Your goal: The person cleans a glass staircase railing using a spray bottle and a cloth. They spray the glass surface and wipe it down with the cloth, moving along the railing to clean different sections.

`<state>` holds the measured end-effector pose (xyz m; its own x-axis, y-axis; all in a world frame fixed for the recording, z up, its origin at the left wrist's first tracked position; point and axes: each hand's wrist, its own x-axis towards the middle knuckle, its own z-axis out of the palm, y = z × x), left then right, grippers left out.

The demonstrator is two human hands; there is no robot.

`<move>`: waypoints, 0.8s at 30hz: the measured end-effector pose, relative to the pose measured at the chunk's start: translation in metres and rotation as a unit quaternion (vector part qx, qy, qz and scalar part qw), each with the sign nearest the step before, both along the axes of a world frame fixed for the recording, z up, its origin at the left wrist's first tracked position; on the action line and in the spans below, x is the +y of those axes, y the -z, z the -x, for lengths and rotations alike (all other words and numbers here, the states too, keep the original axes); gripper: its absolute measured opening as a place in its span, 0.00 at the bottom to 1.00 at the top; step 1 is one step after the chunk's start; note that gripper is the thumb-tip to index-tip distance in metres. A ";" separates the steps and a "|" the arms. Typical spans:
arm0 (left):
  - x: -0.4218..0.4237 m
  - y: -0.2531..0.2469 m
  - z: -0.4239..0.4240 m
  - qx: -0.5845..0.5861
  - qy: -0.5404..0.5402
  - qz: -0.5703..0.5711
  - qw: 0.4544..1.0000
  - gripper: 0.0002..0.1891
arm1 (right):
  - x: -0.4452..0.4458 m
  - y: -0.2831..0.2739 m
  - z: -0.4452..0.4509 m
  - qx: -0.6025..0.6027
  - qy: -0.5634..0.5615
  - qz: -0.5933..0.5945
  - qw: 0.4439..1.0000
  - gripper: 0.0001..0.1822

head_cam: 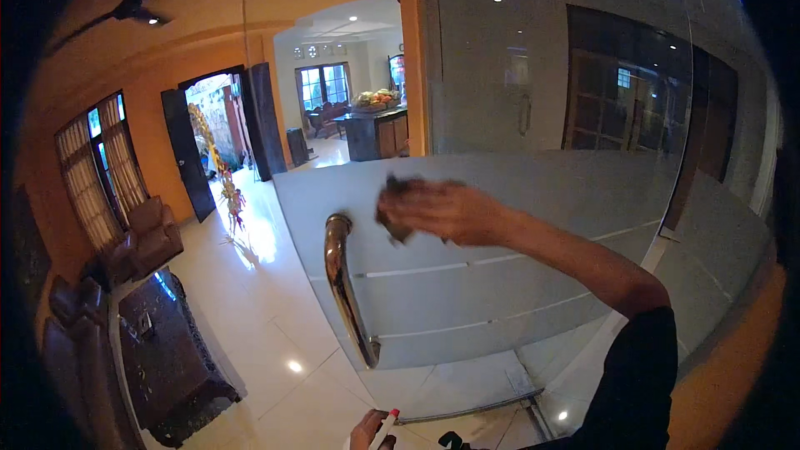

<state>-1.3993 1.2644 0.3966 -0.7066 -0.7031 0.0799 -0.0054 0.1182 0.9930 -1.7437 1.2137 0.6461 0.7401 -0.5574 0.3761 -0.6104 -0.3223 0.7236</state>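
My right hand (459,212) holds a dark cloth (395,209), blurred, against the frosted band of a glass door (437,300). Left of the cloth, a shiny curved metal pull handle (339,281) is fixed to the door. At the bottom edge of the view, my left hand (365,430) grips a white bottle (383,430) with a red tip, probably a spray bottle. Most of the bottle's body is cut off by the frame.
A dark carved wooden coffee table (169,350) and brown armchairs (150,234) stand to the left on glossy floor tiles (294,325). Beyond are an open dark door (187,153), a hanging golden ornament (228,184) and a fruit-topped counter (369,134). Overhead is a ceiling fan (129,7).
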 end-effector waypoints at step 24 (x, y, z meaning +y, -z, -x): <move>-0.047 0.064 -0.096 0.051 -0.027 0.181 0.982 0.31 | -0.139 -0.064 -0.127 -0.062 -0.062 0.152 0.985 0.34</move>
<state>-1.3033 1.2171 0.3330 -0.6441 -0.6524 0.3994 0.0749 0.4658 0.8817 -1.6162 1.0752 0.7099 0.7336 -0.3143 0.6025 -0.6692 -0.1798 0.7210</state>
